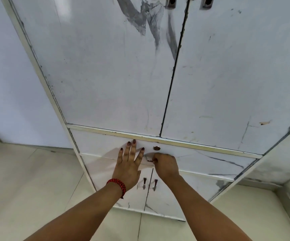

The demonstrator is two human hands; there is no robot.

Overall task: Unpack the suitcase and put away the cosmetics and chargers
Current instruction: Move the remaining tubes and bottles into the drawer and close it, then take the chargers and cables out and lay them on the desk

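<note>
Your left hand (127, 164) presses on the drawer front (201, 158), fingers straight and spread; your right hand (166, 165) curls its fingers round the handle (147, 157), the keyhole (156, 148) just above them

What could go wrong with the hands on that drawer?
1. The left hand lies flat on the drawer, fingertips near its top edge; they might get pinched if it slides.
2. The right hand grips the handle below the lock; if it is locked, a hard tug could slip off.
</note>
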